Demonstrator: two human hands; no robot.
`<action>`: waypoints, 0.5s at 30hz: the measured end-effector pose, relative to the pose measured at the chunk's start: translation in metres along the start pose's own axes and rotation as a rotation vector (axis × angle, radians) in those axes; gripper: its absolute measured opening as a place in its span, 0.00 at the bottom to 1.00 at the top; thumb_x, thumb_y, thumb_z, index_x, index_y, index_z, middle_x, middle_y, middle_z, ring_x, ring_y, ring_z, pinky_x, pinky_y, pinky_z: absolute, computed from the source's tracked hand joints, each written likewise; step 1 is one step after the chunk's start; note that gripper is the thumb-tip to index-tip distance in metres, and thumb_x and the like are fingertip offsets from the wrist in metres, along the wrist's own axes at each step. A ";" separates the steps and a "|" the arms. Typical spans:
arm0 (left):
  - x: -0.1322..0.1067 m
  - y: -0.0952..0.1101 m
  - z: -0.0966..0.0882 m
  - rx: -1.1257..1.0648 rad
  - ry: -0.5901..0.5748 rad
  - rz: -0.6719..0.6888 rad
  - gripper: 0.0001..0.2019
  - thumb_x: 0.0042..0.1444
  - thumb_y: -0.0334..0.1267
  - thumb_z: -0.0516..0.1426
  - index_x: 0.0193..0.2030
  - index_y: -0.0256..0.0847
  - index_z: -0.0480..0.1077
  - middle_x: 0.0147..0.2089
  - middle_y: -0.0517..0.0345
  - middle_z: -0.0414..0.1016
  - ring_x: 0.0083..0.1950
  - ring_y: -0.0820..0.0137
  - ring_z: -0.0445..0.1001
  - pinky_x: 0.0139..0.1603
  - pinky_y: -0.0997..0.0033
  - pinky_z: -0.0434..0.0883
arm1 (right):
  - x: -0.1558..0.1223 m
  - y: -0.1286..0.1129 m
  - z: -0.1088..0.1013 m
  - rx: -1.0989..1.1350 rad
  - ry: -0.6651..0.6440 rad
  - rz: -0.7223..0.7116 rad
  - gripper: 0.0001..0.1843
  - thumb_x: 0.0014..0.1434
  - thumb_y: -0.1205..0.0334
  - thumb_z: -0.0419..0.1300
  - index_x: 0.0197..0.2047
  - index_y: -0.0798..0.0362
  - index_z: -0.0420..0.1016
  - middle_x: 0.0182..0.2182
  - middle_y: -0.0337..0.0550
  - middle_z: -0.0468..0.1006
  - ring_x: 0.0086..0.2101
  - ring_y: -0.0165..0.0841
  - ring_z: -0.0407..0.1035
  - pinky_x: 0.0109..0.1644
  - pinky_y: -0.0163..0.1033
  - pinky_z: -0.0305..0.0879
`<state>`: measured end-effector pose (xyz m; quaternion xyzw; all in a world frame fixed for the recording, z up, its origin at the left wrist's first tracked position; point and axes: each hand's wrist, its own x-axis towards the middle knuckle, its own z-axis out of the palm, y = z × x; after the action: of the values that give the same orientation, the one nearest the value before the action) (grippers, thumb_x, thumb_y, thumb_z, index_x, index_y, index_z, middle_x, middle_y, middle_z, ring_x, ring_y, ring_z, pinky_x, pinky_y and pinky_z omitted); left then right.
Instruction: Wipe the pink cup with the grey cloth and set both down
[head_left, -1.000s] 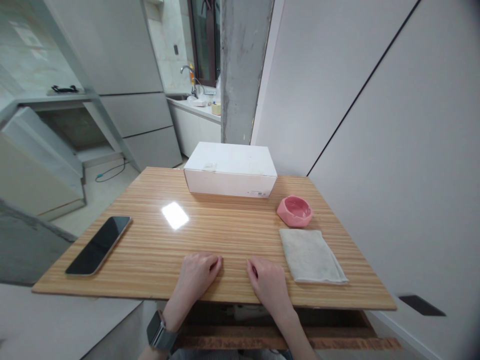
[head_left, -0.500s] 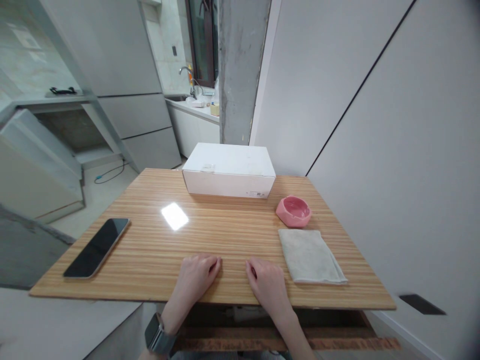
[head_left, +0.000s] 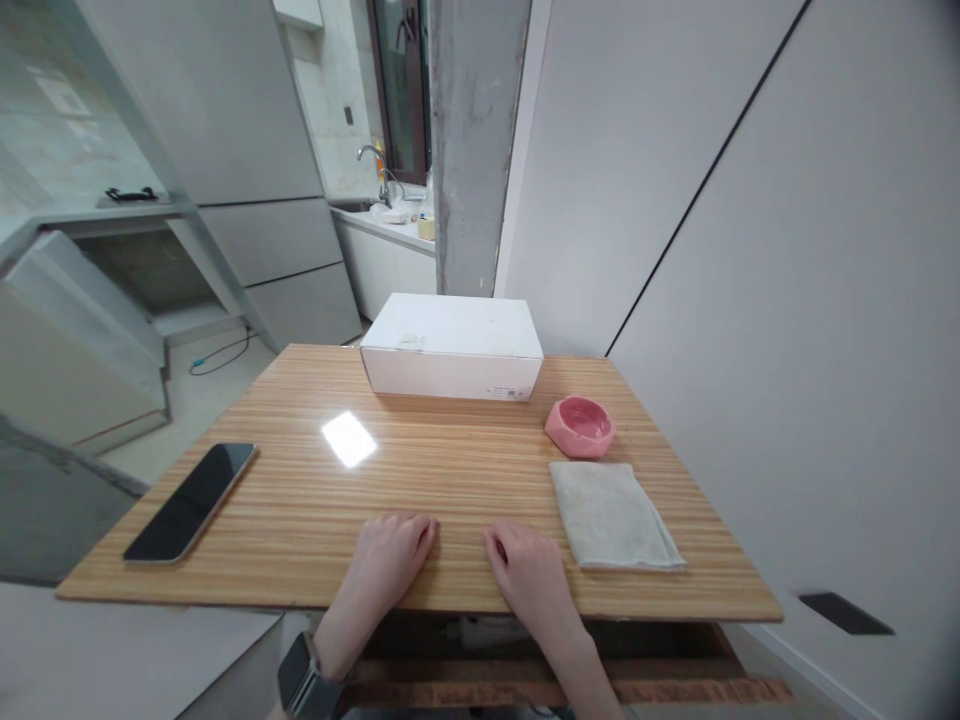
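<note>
Both my hands rest palm down on the near edge of a striped wooden table (head_left: 300,500). My left hand (head_left: 386,558), with a watch on its wrist, lies with its fingers curled under and holds nothing. My right hand (head_left: 529,572) lies a short gap to its right, fingers curled the same way, also with nothing in it. A folded grey cloth (head_left: 611,515) lies just right of my right hand, not touching it. Behind the cloth stands a small pink bowl (head_left: 579,426). A shut white box (head_left: 452,345) sits at the far edge of the table.
A dark phone (head_left: 191,488) lies face up near the table's left edge. A white wall runs close along the right side. A concrete pillar (head_left: 472,140) stands behind the box, with a kitchen counter and tap beyond it. Grey cabinets are at the left.
My hands have stayed put on the table. The view has shifted slightly, so everything sits a little lower and further left in the picture.
</note>
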<state>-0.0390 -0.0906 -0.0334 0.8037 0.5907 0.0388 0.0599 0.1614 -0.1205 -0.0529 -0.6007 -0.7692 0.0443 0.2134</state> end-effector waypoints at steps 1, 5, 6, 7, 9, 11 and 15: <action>0.001 0.002 -0.002 -0.003 -0.010 -0.013 0.21 0.65 0.42 0.43 0.30 0.41 0.73 0.31 0.50 0.80 0.34 0.62 0.77 0.30 0.69 0.61 | -0.001 0.001 -0.001 0.005 -0.001 -0.009 0.13 0.65 0.65 0.50 0.28 0.51 0.67 0.25 0.38 0.75 0.27 0.30 0.69 0.31 0.36 0.48; 0.012 0.024 -0.013 -0.217 0.088 0.006 0.15 0.63 0.44 0.47 0.33 0.40 0.71 0.28 0.54 0.77 0.30 0.67 0.75 0.31 0.71 0.62 | -0.008 0.006 -0.003 0.029 0.023 -0.024 0.16 0.65 0.62 0.50 0.25 0.52 0.66 0.22 0.37 0.73 0.24 0.29 0.67 0.30 0.36 0.47; 0.018 0.033 -0.016 -0.336 0.142 0.035 0.13 0.62 0.44 0.48 0.35 0.41 0.70 0.29 0.56 0.76 0.30 0.69 0.74 0.32 0.71 0.64 | -0.010 0.007 -0.003 0.033 0.046 -0.034 0.16 0.65 0.62 0.50 0.25 0.52 0.66 0.21 0.37 0.73 0.24 0.29 0.67 0.30 0.36 0.47; 0.025 0.043 -0.019 -0.467 0.197 0.074 0.11 0.61 0.43 0.50 0.36 0.41 0.70 0.30 0.57 0.75 0.32 0.70 0.73 0.34 0.72 0.65 | -0.011 0.007 -0.002 0.036 0.072 -0.052 0.16 0.65 0.63 0.49 0.25 0.52 0.67 0.21 0.38 0.73 0.24 0.29 0.67 0.30 0.36 0.47; 0.045 0.065 -0.022 -0.715 0.262 0.195 0.09 0.58 0.42 0.55 0.42 0.41 0.69 0.38 0.56 0.74 0.40 0.69 0.73 0.42 0.71 0.68 | -0.013 0.008 -0.001 0.042 0.130 -0.100 0.16 0.65 0.65 0.48 0.26 0.53 0.69 0.22 0.39 0.74 0.24 0.29 0.67 0.31 0.36 0.47; 0.073 0.087 -0.022 -0.883 0.279 0.329 0.20 0.52 0.42 0.60 0.52 0.42 0.66 0.50 0.52 0.71 0.52 0.65 0.69 0.53 0.66 0.66 | -0.015 0.007 0.001 0.045 0.202 -0.138 0.15 0.64 0.66 0.48 0.27 0.53 0.69 0.22 0.39 0.74 0.24 0.29 0.67 0.31 0.36 0.48; 0.137 0.128 -0.011 -1.053 0.219 0.334 0.49 0.40 0.50 0.67 0.66 0.39 0.49 0.67 0.41 0.52 0.67 0.54 0.52 0.66 0.53 0.53 | -0.017 0.007 0.000 0.028 0.292 -0.163 0.19 0.65 0.67 0.47 0.22 0.52 0.64 0.19 0.37 0.69 0.23 0.28 0.63 0.31 0.37 0.47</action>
<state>0.1213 0.0031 -0.0059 0.7392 0.3593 0.4204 0.3844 0.1704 -0.1348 -0.0601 -0.5335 -0.7753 -0.0501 0.3343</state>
